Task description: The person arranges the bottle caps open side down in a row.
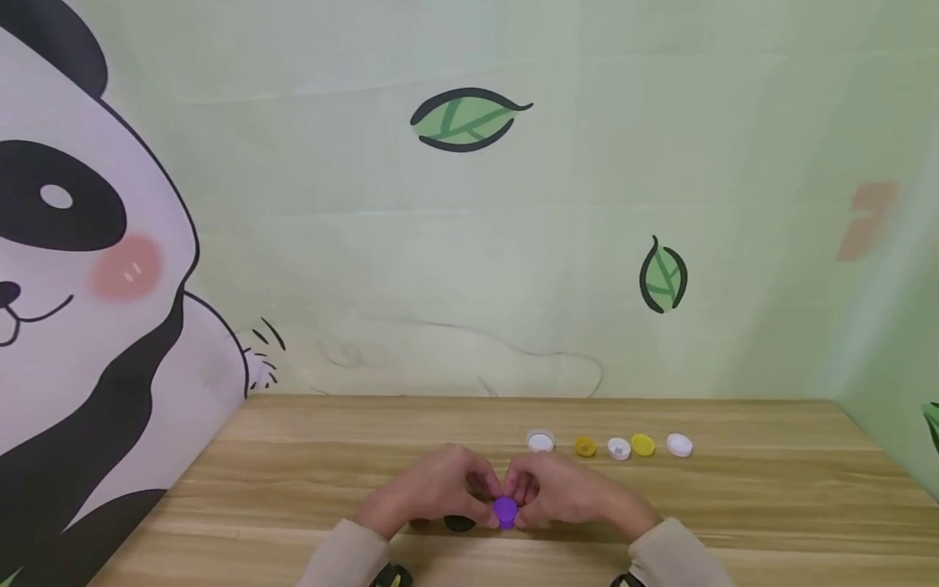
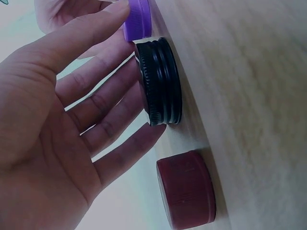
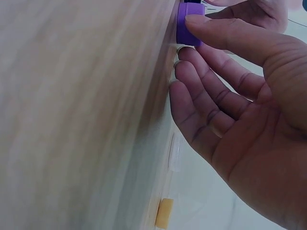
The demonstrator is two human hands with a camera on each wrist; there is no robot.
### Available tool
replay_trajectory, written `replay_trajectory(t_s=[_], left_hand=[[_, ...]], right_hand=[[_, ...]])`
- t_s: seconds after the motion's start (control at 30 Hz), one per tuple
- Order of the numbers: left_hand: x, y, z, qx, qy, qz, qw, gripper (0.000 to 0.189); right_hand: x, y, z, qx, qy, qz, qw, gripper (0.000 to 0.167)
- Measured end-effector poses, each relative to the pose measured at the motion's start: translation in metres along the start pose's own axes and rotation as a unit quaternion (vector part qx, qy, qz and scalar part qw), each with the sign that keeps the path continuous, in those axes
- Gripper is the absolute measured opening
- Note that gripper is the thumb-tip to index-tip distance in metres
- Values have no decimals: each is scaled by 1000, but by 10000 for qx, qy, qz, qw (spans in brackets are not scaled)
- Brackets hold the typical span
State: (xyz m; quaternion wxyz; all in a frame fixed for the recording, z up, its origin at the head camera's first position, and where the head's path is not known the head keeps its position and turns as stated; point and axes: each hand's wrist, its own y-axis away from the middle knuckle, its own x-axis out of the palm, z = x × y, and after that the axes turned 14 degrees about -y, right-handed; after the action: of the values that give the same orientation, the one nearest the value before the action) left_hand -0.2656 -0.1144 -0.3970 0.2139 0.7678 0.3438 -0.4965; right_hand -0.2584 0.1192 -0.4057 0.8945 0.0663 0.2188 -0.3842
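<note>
A purple bottle cap (image 1: 505, 512) sits on the table between both hands. My left hand (image 1: 440, 487) and my right hand (image 1: 565, 489) hold it from either side. In the left wrist view the left thumb presses the ribbed side of the cap, and the other fingers reach behind a black screw lid (image 2: 160, 81). Further along stands a dark red cap (image 2: 187, 191), mostly hidden behind the left hand in the head view. In the right wrist view the right thumb lies on the purple cap (image 3: 187, 26), with the remaining fingers loosely bent near the tabletop.
Further back on the wooden table (image 1: 770, 489) is a row of caps: a clear-rimmed white one (image 1: 541, 442), an amber one (image 1: 585, 446), a white one (image 1: 619, 448), a yellow one (image 1: 642, 444) and another white one (image 1: 679, 444). A panda-print backdrop (image 1: 330, 244) stands behind.
</note>
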Motion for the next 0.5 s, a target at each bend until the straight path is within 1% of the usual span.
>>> replay_trajectory(t_s=[0.2,0.5], left_hand=[[0,-1,1,-65,-37,5,10000,21],[-2,-1,1,-48,212,69,9997,19]], right_hand=[[-1,0,1,26,23,3,10000,28],[-2,0,0,16,7,3,10000,28]])
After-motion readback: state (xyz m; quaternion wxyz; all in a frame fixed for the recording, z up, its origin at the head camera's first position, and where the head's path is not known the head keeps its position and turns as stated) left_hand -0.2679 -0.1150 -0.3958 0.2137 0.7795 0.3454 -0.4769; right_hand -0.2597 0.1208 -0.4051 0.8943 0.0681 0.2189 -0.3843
